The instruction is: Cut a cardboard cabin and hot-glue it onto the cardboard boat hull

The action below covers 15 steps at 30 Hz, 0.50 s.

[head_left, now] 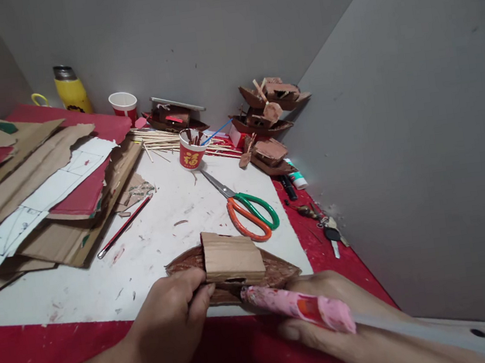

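The right hand [344,292] grips a pink, smudged, tube-shaped tool [279,301], its dark tip at the near side of a brown, pointed model boat [277,265]. The left hand [167,308] pinches the boat left of its curved tan cardboard canopy [232,254], thumb nearest. Just beyond the boat lie steel scissors [236,196] with orange and green handles.

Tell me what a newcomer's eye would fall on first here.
Probably the brown model boat with its plain cardboard roof, front and centre, gripped by the left hand while the right hand holds what looks like a pink hot-glue gun at its near side. Next, likely the scissors with orange and green handles, lying just beyond the boat, and the yellow bottle at the back left.
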Motion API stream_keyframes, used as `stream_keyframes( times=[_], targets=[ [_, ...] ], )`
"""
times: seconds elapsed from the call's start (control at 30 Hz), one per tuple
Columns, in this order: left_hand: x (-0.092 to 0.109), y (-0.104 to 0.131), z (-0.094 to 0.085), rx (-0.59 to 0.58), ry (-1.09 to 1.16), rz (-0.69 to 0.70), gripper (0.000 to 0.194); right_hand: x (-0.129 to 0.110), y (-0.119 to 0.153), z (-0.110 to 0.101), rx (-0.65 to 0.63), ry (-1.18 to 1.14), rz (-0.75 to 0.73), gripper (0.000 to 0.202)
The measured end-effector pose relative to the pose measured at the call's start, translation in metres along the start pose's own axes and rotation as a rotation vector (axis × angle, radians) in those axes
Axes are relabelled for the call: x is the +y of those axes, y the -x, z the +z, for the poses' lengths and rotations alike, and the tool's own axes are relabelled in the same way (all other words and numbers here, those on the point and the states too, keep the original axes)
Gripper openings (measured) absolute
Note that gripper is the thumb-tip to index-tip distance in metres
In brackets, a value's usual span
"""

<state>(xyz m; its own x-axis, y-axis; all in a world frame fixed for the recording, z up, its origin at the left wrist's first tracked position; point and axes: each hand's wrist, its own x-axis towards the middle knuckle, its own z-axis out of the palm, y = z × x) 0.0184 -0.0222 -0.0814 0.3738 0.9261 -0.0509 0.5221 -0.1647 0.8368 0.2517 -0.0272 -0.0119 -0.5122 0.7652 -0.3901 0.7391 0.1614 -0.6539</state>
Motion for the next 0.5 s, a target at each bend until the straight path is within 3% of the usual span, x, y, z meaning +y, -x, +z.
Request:
stream_keyframes(
  times=[0.17, 0.4, 0.5],
  targets=[
    [-0.003, 0.001, 0.001, -0.025, -0.038, -0.038, 0.025, 0.016, 0.011, 0.003, 0.055, 0.005, 0.02, 0.025],
    [-0.001, 0.0, 0.0, 0.013, -0.041, 0.015, 0.025, 0.0, 0.0, 0.01, 0.039, -0.036, -0.02, 0.021],
    [-0.003, 0.0, 0.0, 0.031, -0.035, 0.04, 0.025, 0.009, 0.01, 0.008, 0.049, -0.045, -0.097, 0.029]
  ],
)
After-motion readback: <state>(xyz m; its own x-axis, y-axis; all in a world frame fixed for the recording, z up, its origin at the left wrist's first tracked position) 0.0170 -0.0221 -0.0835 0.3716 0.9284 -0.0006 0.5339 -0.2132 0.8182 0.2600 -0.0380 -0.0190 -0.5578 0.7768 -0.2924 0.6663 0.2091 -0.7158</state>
